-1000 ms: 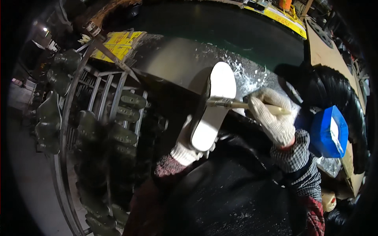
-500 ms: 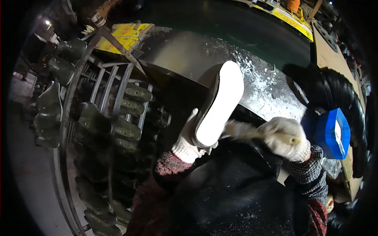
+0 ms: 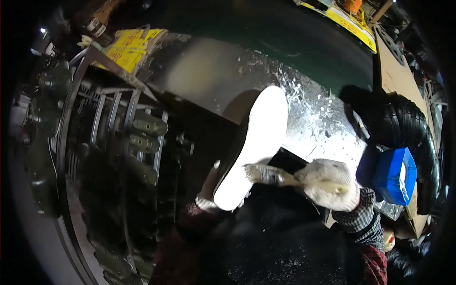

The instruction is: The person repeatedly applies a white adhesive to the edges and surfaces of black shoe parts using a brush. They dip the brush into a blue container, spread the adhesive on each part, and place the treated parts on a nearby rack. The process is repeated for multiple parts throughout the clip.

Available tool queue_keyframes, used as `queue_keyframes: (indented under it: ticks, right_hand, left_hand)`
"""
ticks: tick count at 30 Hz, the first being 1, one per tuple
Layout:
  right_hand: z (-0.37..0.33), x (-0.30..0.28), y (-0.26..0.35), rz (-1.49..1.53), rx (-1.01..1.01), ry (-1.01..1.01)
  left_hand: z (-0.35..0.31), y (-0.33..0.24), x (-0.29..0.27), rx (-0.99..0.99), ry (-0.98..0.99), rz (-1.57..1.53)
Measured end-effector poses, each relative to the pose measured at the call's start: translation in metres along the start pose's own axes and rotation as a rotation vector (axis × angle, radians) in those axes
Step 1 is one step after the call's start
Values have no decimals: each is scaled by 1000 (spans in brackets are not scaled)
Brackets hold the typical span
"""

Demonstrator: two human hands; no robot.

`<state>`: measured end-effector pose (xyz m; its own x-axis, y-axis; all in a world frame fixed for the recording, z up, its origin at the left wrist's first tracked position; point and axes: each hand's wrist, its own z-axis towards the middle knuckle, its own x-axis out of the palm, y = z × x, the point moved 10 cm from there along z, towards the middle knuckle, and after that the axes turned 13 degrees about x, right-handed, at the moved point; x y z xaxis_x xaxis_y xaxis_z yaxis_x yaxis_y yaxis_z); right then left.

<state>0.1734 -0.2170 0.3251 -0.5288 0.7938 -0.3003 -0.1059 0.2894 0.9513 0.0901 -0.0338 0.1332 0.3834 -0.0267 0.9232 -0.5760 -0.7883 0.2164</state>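
Observation:
A shoe with a bright white sole [image 3: 259, 137] is tilted sole up in front of me, its dark side showing along the left edge. My left hand [image 3: 209, 189], in a whitish glove, is closed round it from below and behind near the lower end; most of the fingers are hidden and in shadow. My gloved right hand [image 3: 330, 185] is wrapped round the handle of a paintbrush [image 3: 266, 175]. The bristles touch the sole's right edge, in its lower half. To the right of that hand stands a blue container [image 3: 387, 175] with white stuff at its opening.
A metal bench [image 3: 194, 71] splashed with white lies beyond the shoe. On the left, a metal rack [image 3: 111, 116] carries several dark green shoe forms [image 3: 149, 124]. Shiny black ribbed items [image 3: 413, 128] are heaped at the right, near a tan board [image 3: 392, 71].
The shoe has shifted down and slightly left. The brush, blurred beside the shoe before, now lies against the sole's edge. My right hand has moved a little left and down.

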Motion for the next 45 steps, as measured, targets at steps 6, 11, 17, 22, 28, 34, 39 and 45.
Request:
queue_keyframes:
  ticks: [6,11,17,22,28,34,39,45]
  right_hand:
    - [27,-97,-47,14,82,-519]
    - [20,-14,14,-606,-288,-355]
    - [-70,-69,8,-165,-60,-612]
    - [-189,-127,1,-55,-93,-938]
    - [-343,-176,-56,-35,-46,-1368]
    - [-380,-176,-61,-87,3,-1569]
    - [-381,-170,-66,-39,3,-1489]
    - [-382,-171,-61,-60,-21,-1460]
  left_hand:
    - [-3,-6,-4,-56,-19,-17]
    - [-3,-10,6,-16,222,-16]
    - [9,-113,110,593,-296,665]
    - [66,-290,143,916,-192,517]
    - [210,-176,247,896,85,556]
    - [322,69,219,212,12,882]
    - [348,137,183,141,-54,1185]
    - [346,154,163,-13,-89,1048]
